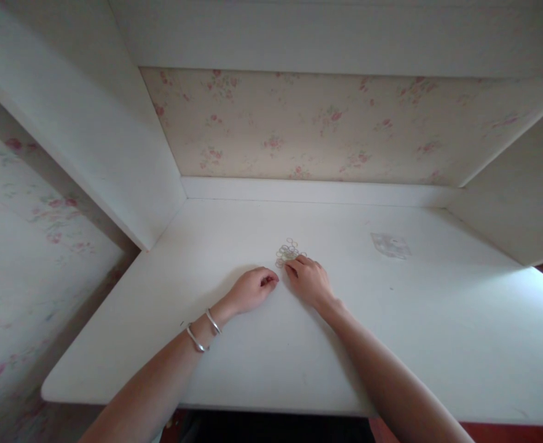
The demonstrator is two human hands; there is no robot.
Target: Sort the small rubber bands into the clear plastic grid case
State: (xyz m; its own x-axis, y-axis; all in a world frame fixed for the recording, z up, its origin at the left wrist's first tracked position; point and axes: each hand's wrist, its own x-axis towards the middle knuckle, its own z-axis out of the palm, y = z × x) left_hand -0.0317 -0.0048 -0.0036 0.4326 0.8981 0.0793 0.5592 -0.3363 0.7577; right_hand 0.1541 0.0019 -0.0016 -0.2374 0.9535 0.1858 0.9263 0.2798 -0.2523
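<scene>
A small pile of thin, pale rings (288, 251) lies on the white desk (234, 234); they look like small loops, their material too fine to make out. My right hand (310, 280) rests at the near right edge of this pile, fingers bent and drawn together at the rings, covering some of them. Just left and nearer, my left hand (253, 288) lies low over the desk with its fingers curled and the thumb and fingertip pressed together. Whatever is in that pinch is too small to see. Two silver bangles (202, 335) circle my left wrist.
To the right of the pile lies a clear, crumpled plastic bag (390, 245). A small dark speck (391, 288) is on the desk in front of it. White panels rise at left and right, and a floral-papered wall (299, 129) closes the back.
</scene>
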